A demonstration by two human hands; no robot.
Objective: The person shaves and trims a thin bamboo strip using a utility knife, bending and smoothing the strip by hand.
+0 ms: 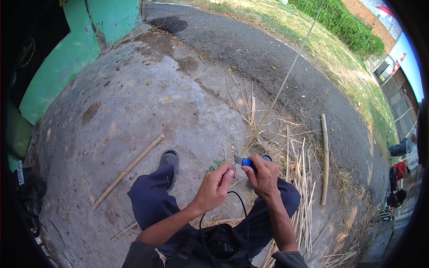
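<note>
My right hand (pixel 263 175) is closed round the blue handle of a knife (pixel 246 162), its short dark blade pointing left. Just left of it, my left hand (pixel 216 186) pinches the near end of a long thin bamboo strip (pixel 286 80) between thumb and fingers. The strip runs away from me to the upper right, past the blade. Blade and left fingertips are very close; whether they touch I cannot tell. Small green pieces (pixel 211 168) show beside my left fingers.
Split strips (pixel 306 196) lie in a pile by my right leg, with shavings (pixel 272 134) beyond. A bamboo pole (pixel 325 161) lies further right, a stick (pixel 129 170) at the left. A green wall (pixel 58 76) stands far left. Other people (pixel 398 172) are at the far right.
</note>
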